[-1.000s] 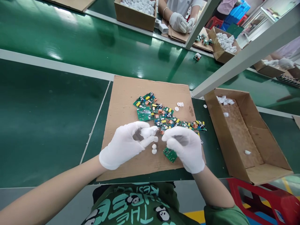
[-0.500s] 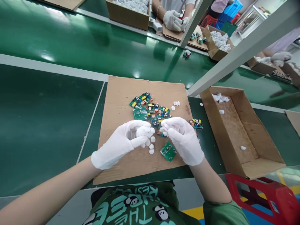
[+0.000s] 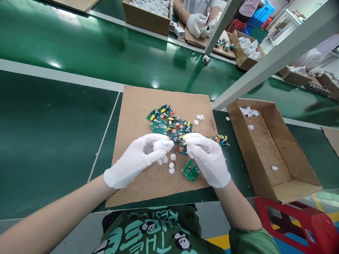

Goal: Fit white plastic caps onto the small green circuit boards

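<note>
Both my hands wear white gloves and hover over a cardboard sheet (image 3: pixel 137 106). My left hand (image 3: pixel 137 158) is closed around a small white plastic piece (image 3: pixel 164 144). My right hand (image 3: pixel 209 158) is curled, its fingertips pinched at a green circuit board (image 3: pixel 182 147) at the near edge of a pile of circuit boards (image 3: pixel 172 123). The two hands almost touch at the fingertips. Another green board (image 3: pixel 190 171) lies flat by my right wrist. Three small white caps (image 3: pixel 172 164) lie between the hands.
An open cardboard box (image 3: pixel 275 190) with a few white pieces stands at the right. White caps (image 3: pixel 199 117) lie beyond the pile. A slanted metal frame bar (image 3: pixel 265 60) crosses above. Across the green belt (image 3: pixel 79 38), another person's gloved hands (image 3: pixel 198 24) work beside boxes of white parts (image 3: pixel 148 10).
My right hand moved up and left from beside the loose board to the pile's near edge and closed on a board there. My left hand stayed closed on the white piece.
</note>
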Motion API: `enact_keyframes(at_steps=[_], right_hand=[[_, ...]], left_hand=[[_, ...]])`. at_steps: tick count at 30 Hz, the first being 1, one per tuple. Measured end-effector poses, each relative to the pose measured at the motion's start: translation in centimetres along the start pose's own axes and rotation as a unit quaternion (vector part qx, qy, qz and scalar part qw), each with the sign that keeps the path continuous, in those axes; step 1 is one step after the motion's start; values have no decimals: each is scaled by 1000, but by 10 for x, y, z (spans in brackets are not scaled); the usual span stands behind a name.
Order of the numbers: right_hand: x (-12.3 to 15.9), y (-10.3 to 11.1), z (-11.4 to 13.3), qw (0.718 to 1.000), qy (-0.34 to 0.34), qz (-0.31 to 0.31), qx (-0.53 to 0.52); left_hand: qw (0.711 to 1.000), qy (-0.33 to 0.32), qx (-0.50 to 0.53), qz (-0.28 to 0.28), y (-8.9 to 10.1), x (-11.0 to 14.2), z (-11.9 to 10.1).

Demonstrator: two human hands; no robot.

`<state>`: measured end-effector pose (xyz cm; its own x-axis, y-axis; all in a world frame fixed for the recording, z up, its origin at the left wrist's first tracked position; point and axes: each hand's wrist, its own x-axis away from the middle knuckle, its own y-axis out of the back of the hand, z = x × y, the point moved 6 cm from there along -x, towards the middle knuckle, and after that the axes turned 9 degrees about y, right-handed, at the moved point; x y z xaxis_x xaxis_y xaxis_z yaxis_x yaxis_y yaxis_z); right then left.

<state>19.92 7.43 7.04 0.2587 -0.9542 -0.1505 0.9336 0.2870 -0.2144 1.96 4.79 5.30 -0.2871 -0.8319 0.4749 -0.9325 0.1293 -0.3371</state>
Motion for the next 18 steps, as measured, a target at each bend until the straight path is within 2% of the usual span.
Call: enact_keyframes(at_steps=[8, 15, 18], right_hand=[[2, -5, 2, 999, -17, 42, -2], [2, -3, 7, 997, 25, 74, 18], [3, -5, 4, 997, -13, 77, 2]], left_hand=[[1000, -10, -13, -7, 1, -2, -2], [999, -11, -25, -17, 3, 0, -2], [999, -10, -27, -17, 4, 0, -3]])
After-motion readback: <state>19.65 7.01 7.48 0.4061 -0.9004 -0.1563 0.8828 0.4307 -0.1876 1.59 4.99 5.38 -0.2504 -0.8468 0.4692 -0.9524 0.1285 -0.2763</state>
